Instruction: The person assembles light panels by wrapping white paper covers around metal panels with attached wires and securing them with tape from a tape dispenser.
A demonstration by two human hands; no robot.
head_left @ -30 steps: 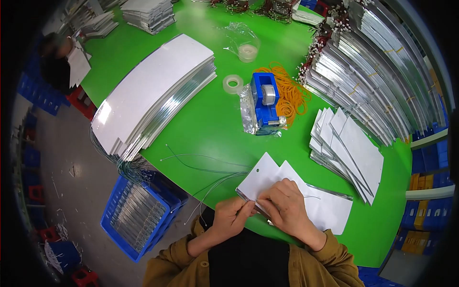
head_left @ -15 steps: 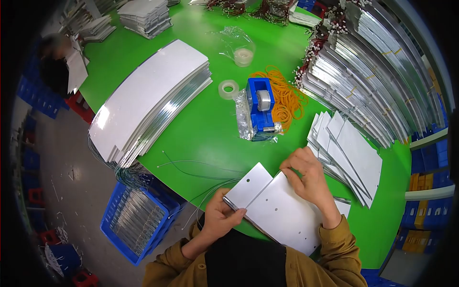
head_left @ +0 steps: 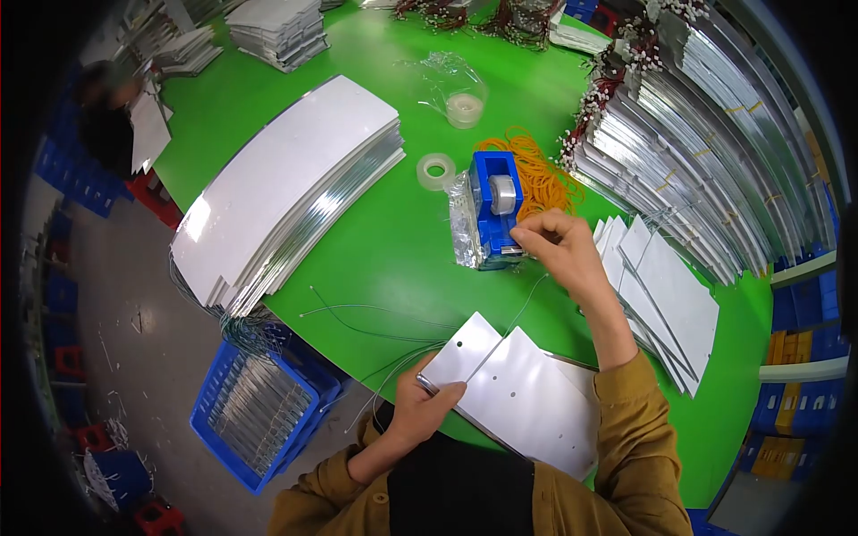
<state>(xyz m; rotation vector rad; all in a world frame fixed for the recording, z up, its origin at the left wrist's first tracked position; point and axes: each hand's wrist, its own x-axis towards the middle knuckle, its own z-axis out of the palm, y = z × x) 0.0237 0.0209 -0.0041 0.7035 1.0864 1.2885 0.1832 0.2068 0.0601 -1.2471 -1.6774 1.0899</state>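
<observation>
A: How many hands are there in front?

B: Two. The left hand (head_left: 424, 406) has its fingers holding the edge of the white plates (head_left: 527, 393). I see at least two plates there, and one thin loose wire (head_left: 512, 329) lies across them, its low end near the left thumb.

A: And the right hand (head_left: 572, 259)?

B: Its finger and thumb tips are narrow, pinched at the front of one blue tape holder (head_left: 494, 214). I can't tell if tape is between them.

A: How many tape rolls?

B: Three. One roll (head_left: 502, 193) sits in the holder, just past the right fingers. Two loose rolls (head_left: 436, 171) (head_left: 464, 110) lie farther off. Just beyond the right fingers is one heap of orange bands (head_left: 541, 174), too many to count.

A: Any piles?

B: One big curved pile (head_left: 286, 170) is far left of the right fingers. One small messy pile (head_left: 670, 304) is right of them. Long silver piles (head_left: 679, 170) are behind that.

A: What is under it all?

B: A shiny green worktop (head_left: 357, 277). More wires (head_left: 384, 332) spread just past the left fingers.

A: And the room?

B: A gray floor (head_left: 152, 330), with a blue crate (head_left: 255, 415) left of the left fingers. Another person (head_left: 107, 112) is far off, top left. Blue and yellow bins (head_left: 791, 357) are well right of the right fingers.
</observation>
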